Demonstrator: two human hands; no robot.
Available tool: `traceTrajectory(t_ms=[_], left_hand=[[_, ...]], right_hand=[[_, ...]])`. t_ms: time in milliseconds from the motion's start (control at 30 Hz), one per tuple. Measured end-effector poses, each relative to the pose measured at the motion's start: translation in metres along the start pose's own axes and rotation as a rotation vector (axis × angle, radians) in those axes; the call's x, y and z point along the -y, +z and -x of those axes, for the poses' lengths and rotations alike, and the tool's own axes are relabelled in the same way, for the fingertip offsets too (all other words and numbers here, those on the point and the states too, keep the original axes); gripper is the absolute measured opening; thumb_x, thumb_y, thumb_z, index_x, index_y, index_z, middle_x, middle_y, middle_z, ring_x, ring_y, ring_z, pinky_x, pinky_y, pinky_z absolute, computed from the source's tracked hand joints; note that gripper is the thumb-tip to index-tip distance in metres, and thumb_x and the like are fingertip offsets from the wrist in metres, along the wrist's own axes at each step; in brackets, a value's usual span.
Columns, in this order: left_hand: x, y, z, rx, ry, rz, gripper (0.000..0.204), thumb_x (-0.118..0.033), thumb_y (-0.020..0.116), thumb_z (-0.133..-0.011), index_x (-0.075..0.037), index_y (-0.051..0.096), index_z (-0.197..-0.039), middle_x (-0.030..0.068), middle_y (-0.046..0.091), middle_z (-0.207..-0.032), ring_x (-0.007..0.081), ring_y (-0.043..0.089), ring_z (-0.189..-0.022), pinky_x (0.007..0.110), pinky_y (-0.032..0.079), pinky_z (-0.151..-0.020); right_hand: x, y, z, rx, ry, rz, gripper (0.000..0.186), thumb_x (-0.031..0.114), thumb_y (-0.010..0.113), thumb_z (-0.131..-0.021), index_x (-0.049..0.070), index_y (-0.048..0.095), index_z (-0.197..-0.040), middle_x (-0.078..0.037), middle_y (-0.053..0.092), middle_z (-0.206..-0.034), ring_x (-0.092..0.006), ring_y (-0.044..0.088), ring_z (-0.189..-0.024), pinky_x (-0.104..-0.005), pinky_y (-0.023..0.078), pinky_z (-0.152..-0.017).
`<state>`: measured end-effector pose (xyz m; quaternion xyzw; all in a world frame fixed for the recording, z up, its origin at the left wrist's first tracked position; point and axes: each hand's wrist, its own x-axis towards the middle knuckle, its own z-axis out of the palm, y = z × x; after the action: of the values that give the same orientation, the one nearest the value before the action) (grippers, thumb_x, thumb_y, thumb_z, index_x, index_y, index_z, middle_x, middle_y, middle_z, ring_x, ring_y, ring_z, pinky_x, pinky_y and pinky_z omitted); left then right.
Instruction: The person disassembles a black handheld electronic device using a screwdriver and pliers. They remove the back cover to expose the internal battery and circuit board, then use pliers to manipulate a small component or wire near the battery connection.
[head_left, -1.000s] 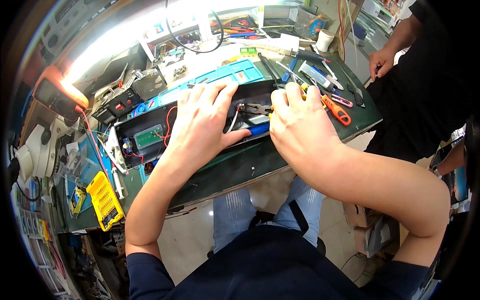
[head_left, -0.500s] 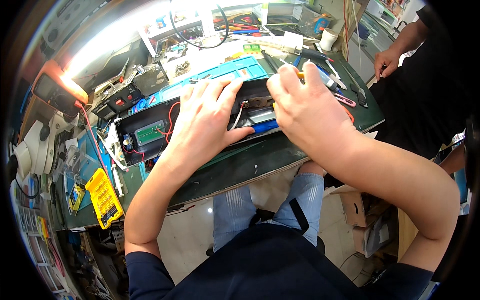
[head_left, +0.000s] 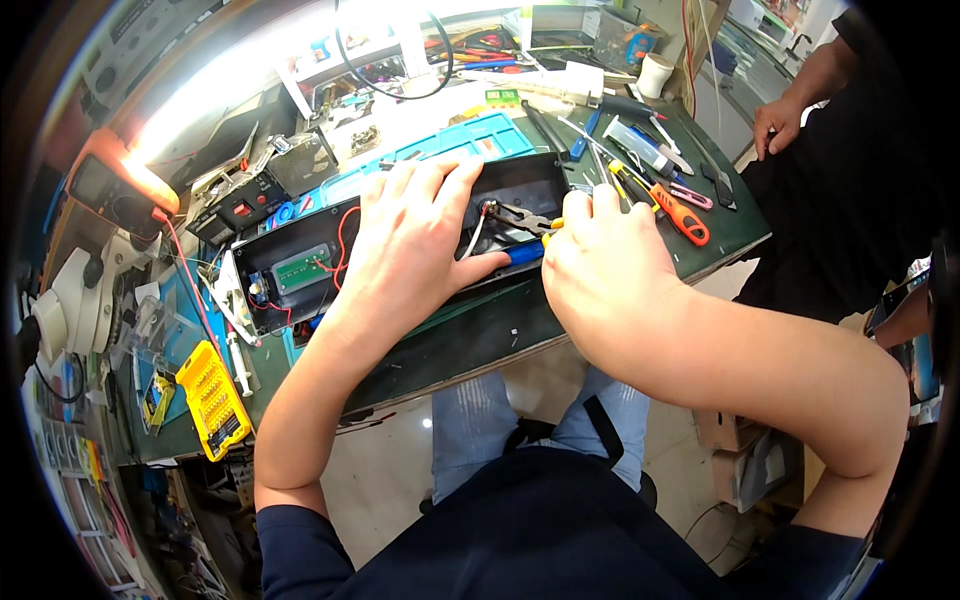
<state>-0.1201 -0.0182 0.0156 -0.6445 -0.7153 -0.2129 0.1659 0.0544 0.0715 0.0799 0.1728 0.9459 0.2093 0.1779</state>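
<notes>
A long black case [head_left: 517,182] lies along the green mat with its inside facing up. Across its middle, my left hand [head_left: 405,240] grips it, fingers over the far wall and thumb by a blue cylinder [head_left: 524,253] at the near side. My right hand [head_left: 615,245] is closed around yellow-handled pliers [head_left: 518,217]. Their metal jaws reach into the case's right part, at a small fitting with a white wire [head_left: 473,240]; whether they clamp it I cannot tell. A green circuit board [head_left: 302,269] and red wires [head_left: 343,243] sit in the left part.
Right of the case lie an orange-handled screwdriver [head_left: 684,216], a syringe [head_left: 640,146] and other hand tools. A yellow bit case [head_left: 211,401] and a multimeter [head_left: 112,190] are at left. Behind is a light-blue tray [head_left: 495,132]. Another person's hand [head_left: 776,127] hangs at far right.
My right hand has lowered and tilted toward me with the pliers, uncovering the jaws and the tools to the right. My left hand keeps its place on the case.
</notes>
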Motion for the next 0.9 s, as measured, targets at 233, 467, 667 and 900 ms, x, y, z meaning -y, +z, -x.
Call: traceTrajectory(t_ms=[233, 467, 667, 900], left_hand=[[-0.002, 0.002, 0.001, -0.064, 0.036, -0.054, 0.088, -0.04, 0.091, -0.074, 0.0, 0.057, -0.144, 0.0135, 0.062, -0.132, 0.0309, 0.056, -0.126, 0.046, 0.039, -0.107], [-0.001, 0.007, 0.001, -0.073, 0.026, -0.042, 0.09, -0.038, 0.092, -0.073, 0.0, 0.056, -0.145, 0.0132, 0.063, -0.132, 0.0305, 0.055, -0.127, 0.048, 0.039, -0.107], [-0.001, 0.008, 0.002, -0.076, 0.021, -0.04, 0.09, -0.039, 0.092, -0.072, 0.001, 0.057, -0.144, 0.0134, 0.063, -0.131, 0.0304, 0.055, -0.126, 0.048, 0.038, -0.107], [-0.001, 0.008, 0.002, -0.07, 0.021, -0.055, 0.09, -0.042, 0.092, -0.072, 0.0, 0.057, -0.144, 0.0132, 0.063, -0.131, 0.0302, 0.055, -0.126, 0.049, 0.038, -0.107]], right_hand=[[0.014, -0.015, -0.01, 0.137, 0.071, 0.012, 0.034, 0.022, 0.076, -0.087, 0.004, 0.077, -0.117, -0.016, 0.061, -0.119, -0.0296, 0.055, -0.114, -0.039, 0.053, -0.085], [0.017, -0.02, -0.009, 0.188, 0.092, -0.043, 0.032, 0.022, 0.073, -0.091, 0.004, 0.077, -0.118, -0.017, 0.061, -0.122, -0.0288, 0.056, -0.117, -0.039, 0.054, -0.089], [0.016, -0.02, -0.011, 0.215, 0.089, -0.116, 0.033, 0.022, 0.072, -0.092, 0.002, 0.076, -0.117, -0.018, 0.062, -0.121, -0.0295, 0.057, -0.117, -0.0392, 0.056, -0.092], [0.013, -0.016, -0.02, 0.297, 0.068, -0.142, 0.035, 0.022, 0.074, -0.09, 0.0, 0.076, -0.117, -0.02, 0.062, -0.122, -0.0314, 0.058, -0.118, -0.0377, 0.056, -0.095]])
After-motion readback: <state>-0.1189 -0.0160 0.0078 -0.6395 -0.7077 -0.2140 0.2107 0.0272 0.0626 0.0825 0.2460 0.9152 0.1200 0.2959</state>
